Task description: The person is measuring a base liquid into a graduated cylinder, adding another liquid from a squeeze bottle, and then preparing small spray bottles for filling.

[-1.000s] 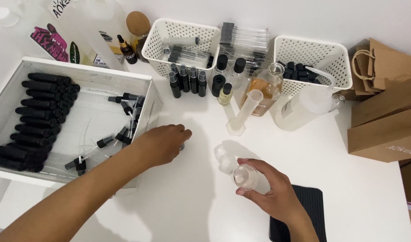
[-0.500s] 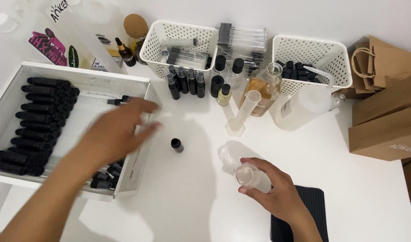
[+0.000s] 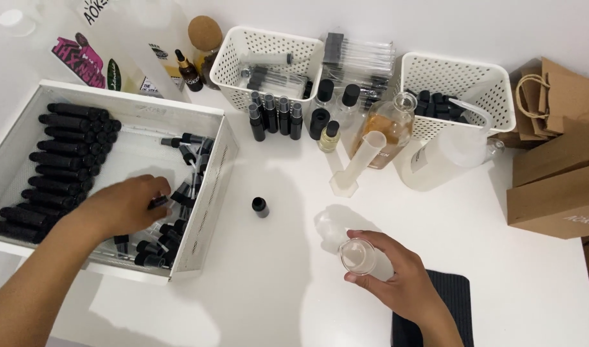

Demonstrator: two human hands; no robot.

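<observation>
Head view: left hand (image 3: 124, 205) among black sprayer caps (image 3: 154, 247) inside tray wall (image 3: 204, 199), right hand (image 3: 397, 276) gripping clear bottle (image 3: 359, 256).

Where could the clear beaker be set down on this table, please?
Bare tabletop lies between the white tray, the small black cap and the right hand holding the beaker. Another patch sits right of the black mat. The back row by the baskets is crowded.

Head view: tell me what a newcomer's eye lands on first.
The left hand reaching into the white tray at left, among loose black spray tops beside rows of black bottles. The right hand holds a clear glass beaker low centre. A small black cap stands alone between them.
</observation>
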